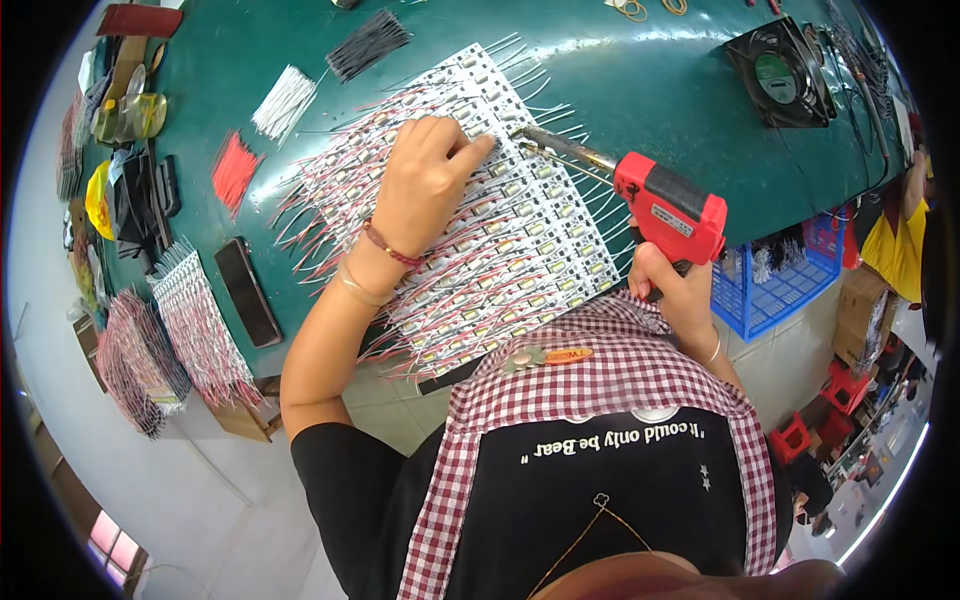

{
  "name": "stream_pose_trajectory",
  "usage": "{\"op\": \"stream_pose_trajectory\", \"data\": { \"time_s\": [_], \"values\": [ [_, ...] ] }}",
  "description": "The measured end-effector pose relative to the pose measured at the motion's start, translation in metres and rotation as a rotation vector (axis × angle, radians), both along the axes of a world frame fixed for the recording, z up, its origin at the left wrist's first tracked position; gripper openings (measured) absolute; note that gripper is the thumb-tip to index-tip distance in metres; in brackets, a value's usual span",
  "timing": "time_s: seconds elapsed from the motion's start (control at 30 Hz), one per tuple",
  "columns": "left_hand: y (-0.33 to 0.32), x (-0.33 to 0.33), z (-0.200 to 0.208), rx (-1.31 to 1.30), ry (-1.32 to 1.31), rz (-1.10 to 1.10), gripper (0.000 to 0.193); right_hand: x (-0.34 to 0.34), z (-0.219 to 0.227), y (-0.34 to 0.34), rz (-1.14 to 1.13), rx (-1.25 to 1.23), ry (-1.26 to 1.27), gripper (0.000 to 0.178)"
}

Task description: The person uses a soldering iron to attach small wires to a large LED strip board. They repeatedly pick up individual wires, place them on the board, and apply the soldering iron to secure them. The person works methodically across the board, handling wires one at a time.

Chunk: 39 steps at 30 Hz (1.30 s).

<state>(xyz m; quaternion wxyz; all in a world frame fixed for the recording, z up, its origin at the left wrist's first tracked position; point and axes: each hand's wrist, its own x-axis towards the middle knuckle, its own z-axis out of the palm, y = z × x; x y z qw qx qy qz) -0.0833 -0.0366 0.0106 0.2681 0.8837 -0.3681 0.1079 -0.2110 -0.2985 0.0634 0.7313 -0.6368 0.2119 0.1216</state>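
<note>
A white panel of small circuit boards lies at an angle on the green table, with rows of red and dark wires along it and pale wires sticking out at its right edge. My left hand is over the panel's upper middle, thumb and fingers pinched together; what they hold is too small to make out. My right hand grips a red and black soldering gun by its handle. Its metal tip reaches left to the upper part of the panel, close to my left fingertips.
Red wires, white wires and black wires lie in bundles beyond the panel. To the left are a phone and wired panels. A black fan stands at far right, above a blue crate.
</note>
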Motion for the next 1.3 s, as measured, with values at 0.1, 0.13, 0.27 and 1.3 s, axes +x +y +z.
{"op": "stream_pose_trajectory", "data": {
  "time_s": [0.1, 0.13, 0.27, 1.3],
  "values": [
    [-0.003, 0.005, 0.003, -0.016, -0.014, -0.019, 0.022, 0.005, 0.001, 0.003, -0.011, -0.015, 0.0, 0.01],
    [-0.004, 0.008, 0.002, -0.006, -0.021, -0.024, 0.021, 0.007, 0.001, 0.004, -0.014, -0.011, -0.006, 0.01],
    [-0.003, 0.012, -0.002, 0.025, -0.002, -0.06, 0.022, 0.008, 0.001, 0.005, 0.03, -0.103, -0.011, 0.011],
    [-0.001, 0.022, -0.01, -0.028, 0.014, 0.058, 0.028, 0.025, 0.004, 0.028, 0.057, -0.237, 0.011, 0.015]
  ]
}}
